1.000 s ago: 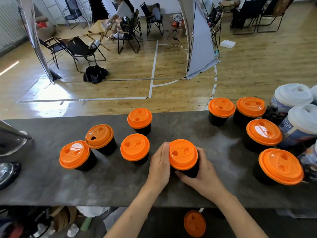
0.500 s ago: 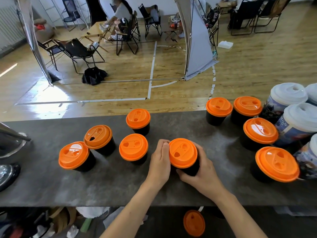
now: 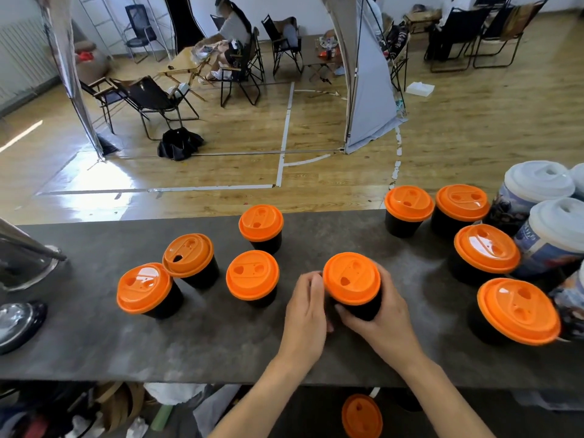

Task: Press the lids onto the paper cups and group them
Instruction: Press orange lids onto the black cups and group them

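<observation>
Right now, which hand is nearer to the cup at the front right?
Right. The right hand grips the middle cup on the side facing the front right cup; the left hand holds its opposite side, farther away.

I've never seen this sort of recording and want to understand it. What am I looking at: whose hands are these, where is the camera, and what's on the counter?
There is no machine here: these are a person's two bare hands, seen from one wide-angle camera worn on that person's head, looking forward and down. The left hand and right hand both grip the sides of a black paper cup capped with an orange lid, standing on a grey counter. To its left stand four more orange-lidded cups; to its right is a second group of four, beside taller white-lidded cups. A loose orange lid lies below the counter's near edge.
</observation>
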